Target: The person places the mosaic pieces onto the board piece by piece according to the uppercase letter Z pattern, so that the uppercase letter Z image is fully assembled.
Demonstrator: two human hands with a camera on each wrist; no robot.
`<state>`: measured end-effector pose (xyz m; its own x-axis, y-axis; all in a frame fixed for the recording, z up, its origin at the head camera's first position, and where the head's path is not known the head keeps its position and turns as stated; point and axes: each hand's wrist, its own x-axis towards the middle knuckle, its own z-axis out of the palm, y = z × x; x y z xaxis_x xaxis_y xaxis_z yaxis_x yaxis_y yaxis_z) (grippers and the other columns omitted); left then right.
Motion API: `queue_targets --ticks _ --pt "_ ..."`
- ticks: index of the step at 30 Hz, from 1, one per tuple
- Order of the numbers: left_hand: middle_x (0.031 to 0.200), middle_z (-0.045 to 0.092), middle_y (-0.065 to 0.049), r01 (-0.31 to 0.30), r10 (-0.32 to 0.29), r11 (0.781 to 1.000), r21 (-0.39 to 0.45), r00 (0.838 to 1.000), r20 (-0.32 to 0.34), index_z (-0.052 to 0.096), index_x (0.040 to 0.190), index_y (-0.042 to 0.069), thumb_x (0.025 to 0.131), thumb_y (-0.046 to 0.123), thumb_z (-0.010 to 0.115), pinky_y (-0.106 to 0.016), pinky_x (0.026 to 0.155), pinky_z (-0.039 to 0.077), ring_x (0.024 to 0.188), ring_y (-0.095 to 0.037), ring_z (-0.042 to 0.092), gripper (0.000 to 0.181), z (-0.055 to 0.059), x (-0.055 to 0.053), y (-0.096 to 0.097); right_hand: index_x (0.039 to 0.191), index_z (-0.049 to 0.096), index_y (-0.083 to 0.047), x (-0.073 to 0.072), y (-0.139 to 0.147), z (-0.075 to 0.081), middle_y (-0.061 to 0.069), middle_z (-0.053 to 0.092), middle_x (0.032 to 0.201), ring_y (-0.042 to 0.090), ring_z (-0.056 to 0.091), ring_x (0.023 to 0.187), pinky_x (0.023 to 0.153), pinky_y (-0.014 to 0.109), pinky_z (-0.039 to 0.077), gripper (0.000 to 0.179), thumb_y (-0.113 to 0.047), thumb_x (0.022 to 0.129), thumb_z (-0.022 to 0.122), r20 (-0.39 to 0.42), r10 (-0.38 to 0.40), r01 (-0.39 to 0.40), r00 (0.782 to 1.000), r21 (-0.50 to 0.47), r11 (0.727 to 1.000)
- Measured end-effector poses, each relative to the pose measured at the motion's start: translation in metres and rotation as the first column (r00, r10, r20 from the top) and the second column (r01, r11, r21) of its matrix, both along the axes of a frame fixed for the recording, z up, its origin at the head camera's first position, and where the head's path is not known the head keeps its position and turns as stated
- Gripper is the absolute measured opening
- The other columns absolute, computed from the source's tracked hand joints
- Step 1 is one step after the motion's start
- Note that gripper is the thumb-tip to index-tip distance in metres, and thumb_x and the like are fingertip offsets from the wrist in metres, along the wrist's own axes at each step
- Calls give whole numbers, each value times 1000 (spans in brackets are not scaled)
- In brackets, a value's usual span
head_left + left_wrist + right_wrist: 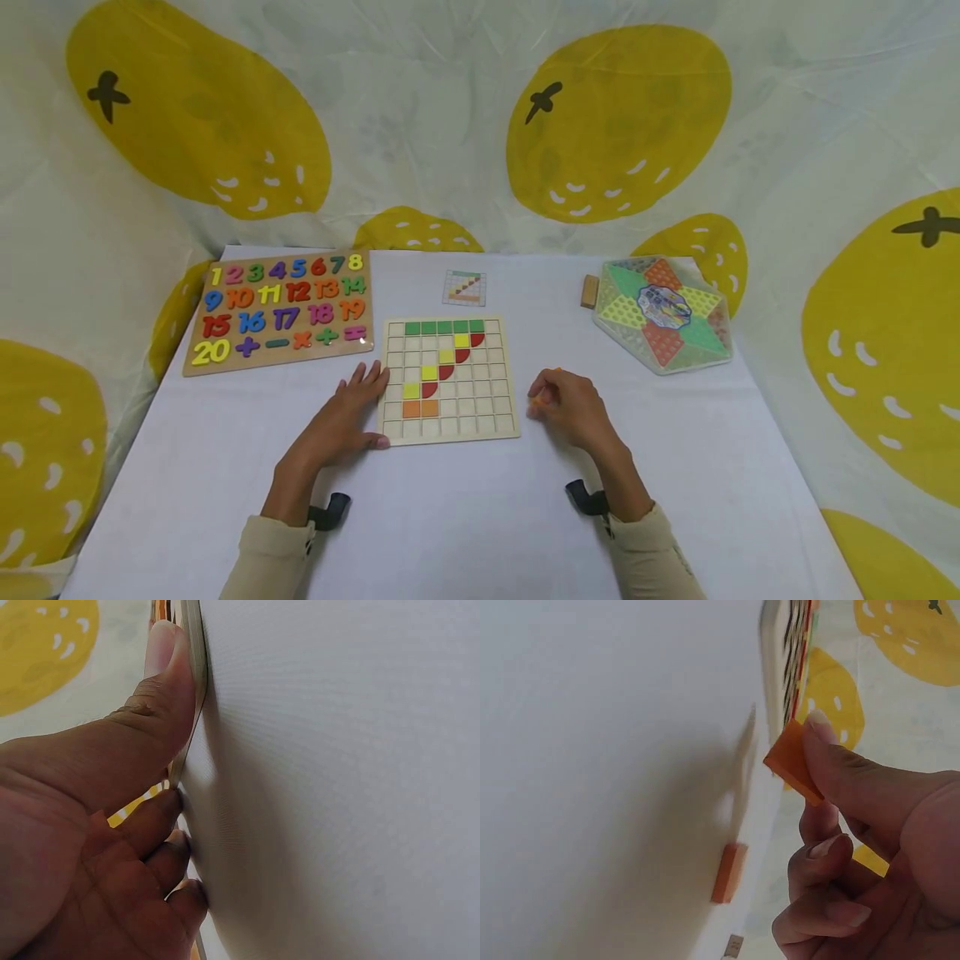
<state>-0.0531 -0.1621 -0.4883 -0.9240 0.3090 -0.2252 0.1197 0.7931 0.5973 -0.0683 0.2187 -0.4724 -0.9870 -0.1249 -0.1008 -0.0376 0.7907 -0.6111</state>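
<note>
A light wooden grid board (476,408) lies on the table. Along its top run green tiles (444,327); yellow square tiles (428,372) and red quarter-round tiles (462,356) step diagonally down to two orange tiles (420,408). My left hand (345,421) rests at the board's left side, fingers spread, thumb on the lower left corner. To the right of the board, my right hand (573,408) pinches an orange block (793,765) between thumb and forefinger, above the table. Another orange block (729,874) lies on the table beyond that hand, mostly hidden in the head view.
A small pattern card (464,287) lies behind the board. Back left is a number puzzle board (255,362). At the back right, a plain wooden block (590,292) sits beside a six-sided star game board (630,337). Fruit-printed cloth (435,125) hangs behind the table.
</note>
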Motion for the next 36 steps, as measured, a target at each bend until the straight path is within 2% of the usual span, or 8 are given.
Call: queue_targets --ticks 6,8,9,13,15,16,23,36 --pt "178 16 -12 -3 3 1000 -4 1000 -3 28 168 10 76 20 96 -64 133 11 167 -42 5 115 2 1 0 87 72 -20 0 -21 6 -4 67 79 17 53 75 68 30 43 21 -13 83 92 -25 -15 13 1000 -64 998" --pt "178 16 -12 -4 4 1000 -3 1000 -4 28 168 10 76 20 96 -64 133 11 167 -42 5 115 2 1 1 87 72 -20 0 -30 9 -5 67 77 18 52 73 83 38 50 21 -14 82 92 -34 -19 16 999 -84 996" --pt "178 16 -12 -6 6 1000 -2 1000 -2 27 168 10 76 20 96 -64 133 11 167 -41 5 115 2 2 1 87 72 -20 0 -35 9 -6 67 77 18 52 72 83 40 50 21 -15 83 92 -34 -21 18 999 -95 995" --pt "178 15 -12 -7 7 1000 3 1000 4 27 168 10 77 20 96 -64 133 10 167 -42 4 115 3 2 1 86 71 -21 0 -53 9 -8 67 76 17 51 69 80 38 51 21 -16 84 92 -33 -14 10 999 -122 992" --pt "178 15 -12 -7 7 1000 1 1000 5 27 168 10 77 20 96 -64 134 10 167 -41 4 115 2 1 0 87 71 -22 -1 -62 8 -8 66 76 15 52 69 62 30 42 21 -18 85 91 -25 -6 3 1000 -124 992" --pt "178 15 -12 -7 7 1000 1 1000 6 27 168 10 77 20 96 -63 134 10 167 -41 4 115 2 1 1 86 71 -22 -1 -66 8 -8 66 76 15 53 70 61 28 41 21 -19 85 91 -23 -2 -1 1000 -122 993" --pt "178 16 -13 1 -1 1000 -3 1000 0 27 168 9 76 21 96 -64 134 10 167 -41 5 115 2 1 1 86 70 -22 -3 -94 3 -7 66 76 15 60 81 66 30 45 20 -20 86 90 29 17 -15 999 -94 996" --pt "178 18 -13 -6 6 1000 1 1000 -12 29 167 10 73 21 98 -65 133 12 167 -42 7 117 -2 -1 0 86 71 -18 -6 -123 -3 -5 61 71 14 58 72 60 27 44 17 -18 89 87 15 81 -81 997 -13 997"
